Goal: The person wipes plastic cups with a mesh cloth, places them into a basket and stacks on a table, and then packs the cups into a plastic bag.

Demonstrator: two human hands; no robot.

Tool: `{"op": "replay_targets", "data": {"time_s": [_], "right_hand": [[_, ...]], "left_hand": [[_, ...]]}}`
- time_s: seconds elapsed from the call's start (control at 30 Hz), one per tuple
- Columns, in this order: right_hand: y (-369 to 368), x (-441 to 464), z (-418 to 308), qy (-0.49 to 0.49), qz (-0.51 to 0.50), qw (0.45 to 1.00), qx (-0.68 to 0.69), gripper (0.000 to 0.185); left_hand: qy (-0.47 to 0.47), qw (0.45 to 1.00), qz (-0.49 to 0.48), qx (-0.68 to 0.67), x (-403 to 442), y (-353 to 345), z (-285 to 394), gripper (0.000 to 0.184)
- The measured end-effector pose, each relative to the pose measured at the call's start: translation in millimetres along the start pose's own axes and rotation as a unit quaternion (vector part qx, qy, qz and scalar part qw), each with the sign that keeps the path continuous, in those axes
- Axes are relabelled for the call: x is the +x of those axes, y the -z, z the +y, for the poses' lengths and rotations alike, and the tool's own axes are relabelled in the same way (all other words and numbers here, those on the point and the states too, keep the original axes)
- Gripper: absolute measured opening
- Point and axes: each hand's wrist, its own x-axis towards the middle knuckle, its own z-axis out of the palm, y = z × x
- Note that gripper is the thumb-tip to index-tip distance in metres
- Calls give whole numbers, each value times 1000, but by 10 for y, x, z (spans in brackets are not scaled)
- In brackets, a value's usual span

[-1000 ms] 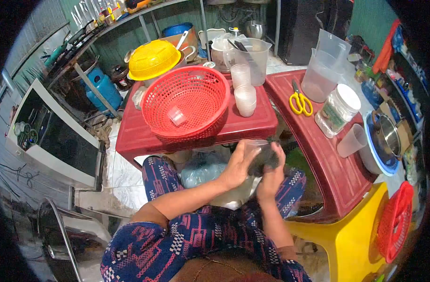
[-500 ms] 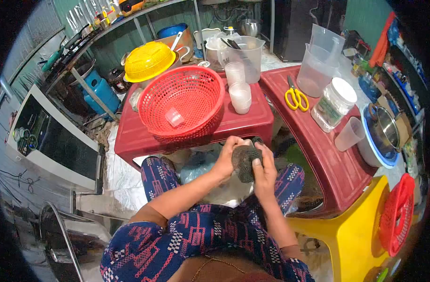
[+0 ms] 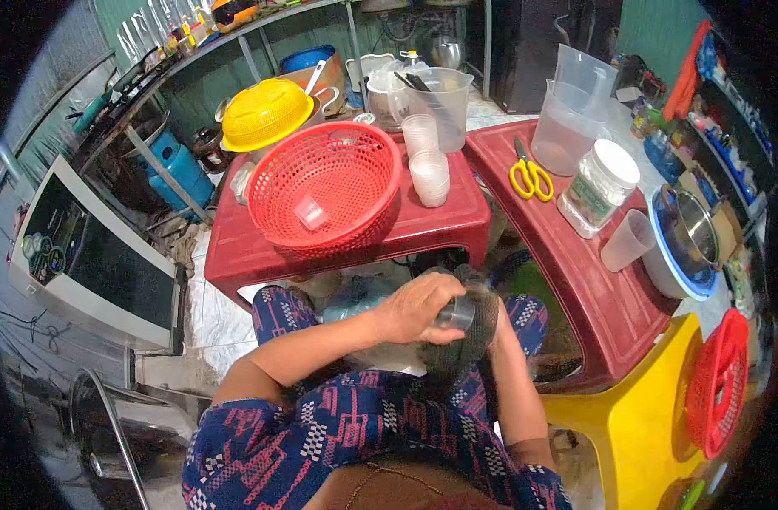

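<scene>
My left hand (image 3: 416, 308) is closed around a small clear plastic cup (image 3: 459, 313), its fingers over the top and thumb below. A dark mesh cloth (image 3: 474, 347) hangs behind and beside the cup, touching it. On the far side of that cloth is my right hand (image 3: 497, 327), gripping it; most of its fingers are hidden. Both hands are above my lap, between my knees. In front of them a red plastic basket (image 3: 325, 183) on a red stool holds one small clear cup (image 3: 309, 212).
Stacked clear cups (image 3: 429, 177) stand beside the basket. On the right red stool (image 3: 610, 319) are yellow-handled scissors (image 3: 531, 178), a white-lidded jar (image 3: 599, 187), a measuring jug (image 3: 567, 127) and a plastic cup (image 3: 627, 240). A yellow stool (image 3: 631, 408) is at my right.
The cloth, bunched between both hands before, now hangs lower and more open on the right. My left hand has turned over, and the clear cup now shows in it.
</scene>
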Motion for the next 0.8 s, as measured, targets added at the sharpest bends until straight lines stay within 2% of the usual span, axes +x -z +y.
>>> {"op": "replay_targets", "data": {"time_s": [0.03, 0.17, 0.2, 0.23, 0.27, 0.3, 0.33, 0.37, 0.4, 0.47, 0.5, 0.53, 0.57, 0.6, 0.67, 0.7, 0.73, 0.8], "right_hand": [[110, 65, 56, -13, -68, 997, 25, 27], [33, -29, 137, 5, -78, 989, 129, 30], [52, 3, 153, 5, -78, 988, 130, 30], [90, 55, 180, 55, -63, 990, 110, 30], [109, 89, 188, 107, -48, 989, 90, 29], [10, 37, 139, 80, -21, 988, 128, 27], [-55, 14, 117, 80, -20, 988, 128, 27], [-109, -3, 106, 124, 17, 990, 66, 26], [-146, -9, 117, 166, 55, 985, 3, 26], [-197, 3, 195, 175, 54, 983, 0, 28], [-242, 4, 226, 274, 93, 946, -145, 31], [-284, 4, 252, 365, 128, 877, -285, 35], [-318, 1, 264, 423, 156, 805, -385, 38], [-343, -24, 245, 423, 157, 806, -384, 38], [-384, -70, 190, 461, 140, 750, -454, 38], [-324, -24, 179, 471, 144, 740, -458, 31], [-270, -6, 159, 471, 146, 740, -458, 31], [-206, 12, 136, 314, 109, 906, -262, 24]], "left_hand": [[10, 999, -9, -31, -36, -8, -6, 57], [-1, 998, -18, -57, -13, 20, 16, 57], [76, 994, 15, -77, -34, -14, 30, 56], [151, 983, 48, -98, -50, -55, 42, 56], [150, 983, 47, -98, -61, -112, 52, 56], [260, 931, 113, -231, -73, -179, 57, 55], [362, 844, 175, -355, -87, -223, 55, 55], [373, 811, 185, -410, -91, -233, 33, 51], [374, 810, 186, -411, -93, -247, 37, 51], [379, 806, 208, -404, -81, -284, 42, 48], [373, 802, 215, -414, -94, -321, 43, 46], [374, 802, 215, -413, -74, -351, 27, 46], [382, 776, 245, -438, -38, -378, 7, 43], [390, 748, 274, -462, -25, -398, -8, 39], [401, 751, 269, -450, -70, -414, -30, 32], [386, 736, 245, -499, -72, -356, 8, 30], [370, 719, 221, -545, -78, -319, 28, 28], [349, 731, 193, -554, -118, -312, 19, 29]]}}
